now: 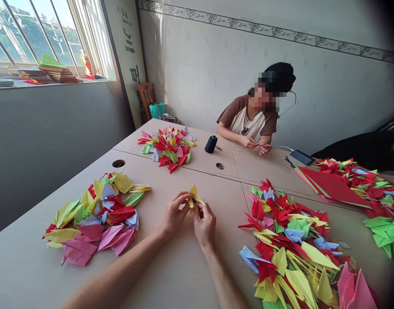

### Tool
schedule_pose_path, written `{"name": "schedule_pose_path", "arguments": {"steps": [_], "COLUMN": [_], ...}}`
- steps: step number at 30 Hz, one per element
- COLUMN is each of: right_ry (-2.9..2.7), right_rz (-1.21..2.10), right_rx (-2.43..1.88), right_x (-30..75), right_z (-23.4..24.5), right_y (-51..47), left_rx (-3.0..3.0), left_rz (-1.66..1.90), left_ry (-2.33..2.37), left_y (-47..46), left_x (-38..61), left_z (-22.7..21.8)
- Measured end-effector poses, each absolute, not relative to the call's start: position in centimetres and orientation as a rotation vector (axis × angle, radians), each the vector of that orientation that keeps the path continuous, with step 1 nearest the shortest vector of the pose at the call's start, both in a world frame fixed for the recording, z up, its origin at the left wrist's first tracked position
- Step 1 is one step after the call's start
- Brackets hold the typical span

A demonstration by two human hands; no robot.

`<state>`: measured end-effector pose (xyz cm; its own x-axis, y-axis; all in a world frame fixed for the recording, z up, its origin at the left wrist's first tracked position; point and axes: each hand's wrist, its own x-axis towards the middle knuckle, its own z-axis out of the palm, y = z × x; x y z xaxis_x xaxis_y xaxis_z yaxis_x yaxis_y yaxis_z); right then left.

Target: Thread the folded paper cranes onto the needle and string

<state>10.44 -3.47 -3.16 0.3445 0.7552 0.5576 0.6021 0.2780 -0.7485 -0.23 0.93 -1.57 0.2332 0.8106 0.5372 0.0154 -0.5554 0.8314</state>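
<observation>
A yellow folded-paper piece with pointed petals (193, 194) is pinched between my two hands above the middle of the table. My left hand (176, 213) grips its left side, fingers closed. My right hand (204, 223) holds its lower right side, with thumb and fingers pressed together near a small dark spot I cannot make out. Left of my hands lies a pile of folded paper pieces (90, 219) in pink, yellow, red, green and blue. A larger pile of such pieces (293, 253) spreads to the right of my right forearm.
Across the table (190, 266), a co-worker (248, 116) handles thread with both hands. A dark thread spool (211, 144) stands near another paper pile (171, 148). Flat red sheets (335, 186) and a phone (302, 157) lie at right. The tabletop has round holes. Another person sits at far right.
</observation>
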Motion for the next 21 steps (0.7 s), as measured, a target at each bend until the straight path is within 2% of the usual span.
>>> {"name": "schedule_pose_path", "arguments": {"steps": [13, 21], "right_ry": [-1.191, -0.896], "right_rz": [0.304, 0.427], "right_rx": [-1.255, -1.217], "right_x": [9.8, 10.1], "right_z": [-2.8, -2.3], "right_y": [-4.4, -4.1], "left_rx": [1.501, 1.504], "left_rz": [1.469, 1.214], "left_ry": [0.899, 0.788], "left_y": [1.4, 0.6], "left_x": [-0.6, -0.9], "left_z": [-1.5, -0.6]}}
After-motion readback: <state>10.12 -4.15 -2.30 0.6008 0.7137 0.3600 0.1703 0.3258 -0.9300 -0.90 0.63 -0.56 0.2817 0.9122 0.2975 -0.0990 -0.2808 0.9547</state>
